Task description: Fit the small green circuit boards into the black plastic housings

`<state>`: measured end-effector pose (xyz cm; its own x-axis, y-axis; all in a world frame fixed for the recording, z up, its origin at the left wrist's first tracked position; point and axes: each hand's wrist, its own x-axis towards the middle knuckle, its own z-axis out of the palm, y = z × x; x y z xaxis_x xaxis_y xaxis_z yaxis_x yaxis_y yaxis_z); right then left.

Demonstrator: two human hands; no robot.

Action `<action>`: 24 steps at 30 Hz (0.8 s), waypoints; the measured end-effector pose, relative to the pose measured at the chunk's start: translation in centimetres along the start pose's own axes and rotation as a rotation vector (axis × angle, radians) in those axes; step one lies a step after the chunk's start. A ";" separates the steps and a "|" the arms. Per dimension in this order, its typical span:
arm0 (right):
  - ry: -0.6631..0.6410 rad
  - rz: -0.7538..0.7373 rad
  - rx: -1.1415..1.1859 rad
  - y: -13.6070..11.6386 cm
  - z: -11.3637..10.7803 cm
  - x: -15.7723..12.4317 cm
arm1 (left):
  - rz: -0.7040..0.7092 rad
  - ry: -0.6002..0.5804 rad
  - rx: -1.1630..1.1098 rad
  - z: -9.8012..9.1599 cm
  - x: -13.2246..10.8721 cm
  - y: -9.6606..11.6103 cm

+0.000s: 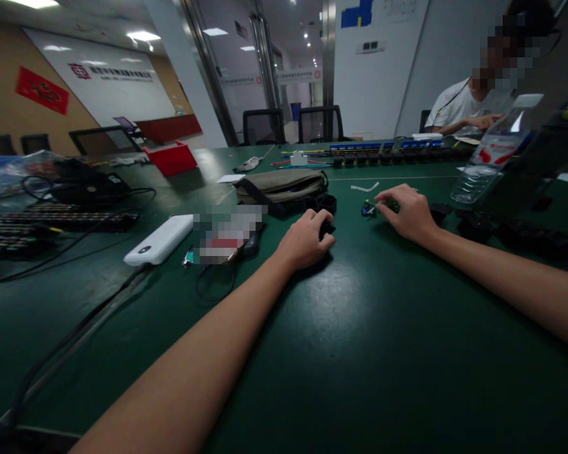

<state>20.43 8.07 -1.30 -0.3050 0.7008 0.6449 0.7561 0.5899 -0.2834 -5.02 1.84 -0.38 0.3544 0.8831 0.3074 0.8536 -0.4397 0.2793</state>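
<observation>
My left hand [307,239] rests on the table with its fingers curled round a small black object [326,228], mostly hidden under them. Just behind it lie an olive-grey pouch [281,184] and its dark strap. To the right, my right hand [409,213] has its thumb and fingertips pinched on a small green circuit board [369,207] with blue and pale parts, close to the tabletop. The fingers cover some of the board. A short white strip [365,187] lies just beyond it. Black moulded pieces [478,225] lie beside my right wrist and forearm.
On the green table [341,353] are a white power bank [159,241], a blurred-out phone [227,234], cables, a red box [171,157] and rows of dark parts [66,217]. A plastic bottle [495,151] stands right. Across sits another person [473,104] in a white shirt.
</observation>
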 end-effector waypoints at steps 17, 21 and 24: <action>-0.162 -0.130 0.512 -3.3 1.1 -1.7 | 0.175 -0.088 -0.133 0.5 -0.2 -0.4; -0.160 -0.066 0.464 -3.5 1.1 -1.6 | 0.192 -0.118 -0.125 0.4 -0.2 -0.4; -0.165 -0.024 0.385 -3.7 1.1 -1.5 | 0.168 -0.144 -0.112 0.3 -0.2 -0.3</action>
<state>17.46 5.33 -1.99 -0.4327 0.7214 0.5408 0.4857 0.6918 -0.5343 -5.21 1.90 -0.82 0.5452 0.8070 0.2271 0.7336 -0.5903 0.3366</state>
